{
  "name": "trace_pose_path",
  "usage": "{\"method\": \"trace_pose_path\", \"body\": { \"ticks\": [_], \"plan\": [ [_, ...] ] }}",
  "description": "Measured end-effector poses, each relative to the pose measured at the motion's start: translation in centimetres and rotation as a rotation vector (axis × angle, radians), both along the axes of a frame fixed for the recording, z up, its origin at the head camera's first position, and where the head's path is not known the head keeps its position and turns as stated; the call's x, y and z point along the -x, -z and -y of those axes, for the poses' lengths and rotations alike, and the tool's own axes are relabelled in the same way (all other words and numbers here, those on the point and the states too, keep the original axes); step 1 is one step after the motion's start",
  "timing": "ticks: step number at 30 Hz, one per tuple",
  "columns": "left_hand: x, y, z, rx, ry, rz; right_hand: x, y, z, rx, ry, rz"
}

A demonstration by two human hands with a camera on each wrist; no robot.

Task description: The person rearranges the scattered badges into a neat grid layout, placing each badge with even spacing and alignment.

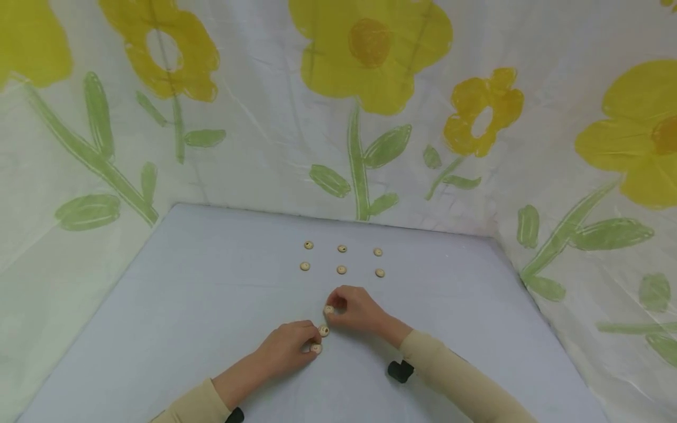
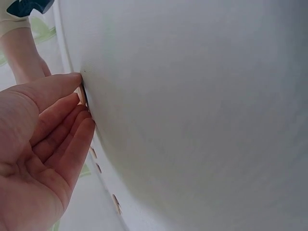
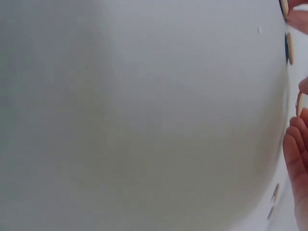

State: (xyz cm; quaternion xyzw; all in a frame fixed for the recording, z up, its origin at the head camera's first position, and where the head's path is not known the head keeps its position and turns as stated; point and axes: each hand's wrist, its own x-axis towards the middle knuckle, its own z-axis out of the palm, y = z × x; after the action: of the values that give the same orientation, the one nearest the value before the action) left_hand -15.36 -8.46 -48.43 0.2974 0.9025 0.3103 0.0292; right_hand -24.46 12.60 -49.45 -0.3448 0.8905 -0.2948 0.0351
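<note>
My left hand (image 1: 288, 348) pinches a small round wooden disc (image 1: 316, 348) by its edges, low at the tabletop. In the left wrist view, the left thumb (image 2: 57, 89) is at one end of that disc and the fingertips are at the other. Farther from me, my right hand (image 1: 355, 308) holds another disc (image 1: 329, 309) between thumb and fingers. In the right wrist view, this disc (image 3: 300, 103) shows edge-on between the fingertips. A third disc (image 1: 324, 331) with a dark mark lies between the two hands, right by the left fingertips.
Beyond the hands, several similar discs lie in two rows of three, including a front middle one (image 1: 341, 270) and a back left one (image 1: 309, 245). The pale table (image 1: 211, 282) ends at a white curtain (image 1: 254, 158) printed with yellow flowers.
</note>
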Motion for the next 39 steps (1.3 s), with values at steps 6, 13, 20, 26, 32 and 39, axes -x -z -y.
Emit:
{"method": "trace_pose_path", "body": {
  "ticks": [6, 13, 20, 26, 32, 39],
  "plan": [
    [-0.4, -0.2, 0.3, -0.006, 0.002, -0.011, 1.1, -0.2, 1.1, -0.02, 0.019, 0.008],
    [-0.8, -0.3, 0.6, -0.017, -0.001, -0.037, 2.1, -0.1, 2.3, -0.008, 0.02, -0.005],
    [-1.0, -0.3, 1.0, -0.038, 0.015, -0.017, 3.2, 0.3, 3.4, 0.009, -0.011, -0.053],
    [-1.3, -0.3, 1.3, -0.074, 0.046, -0.025, 3.7, 0.2, 4.3, 0.006, -0.016, -0.067],
    [-1.4, -0.1, 1.4, -0.07, 0.044, 0.006, 3.8, -0.1, 5.2, -0.005, -0.018, -0.062],
    [-1.7, -0.2, 1.5, -0.054, 0.035, 0.01, 4.0, -0.3, 6.0, -0.009, -0.007, -0.05]
  ]
}}
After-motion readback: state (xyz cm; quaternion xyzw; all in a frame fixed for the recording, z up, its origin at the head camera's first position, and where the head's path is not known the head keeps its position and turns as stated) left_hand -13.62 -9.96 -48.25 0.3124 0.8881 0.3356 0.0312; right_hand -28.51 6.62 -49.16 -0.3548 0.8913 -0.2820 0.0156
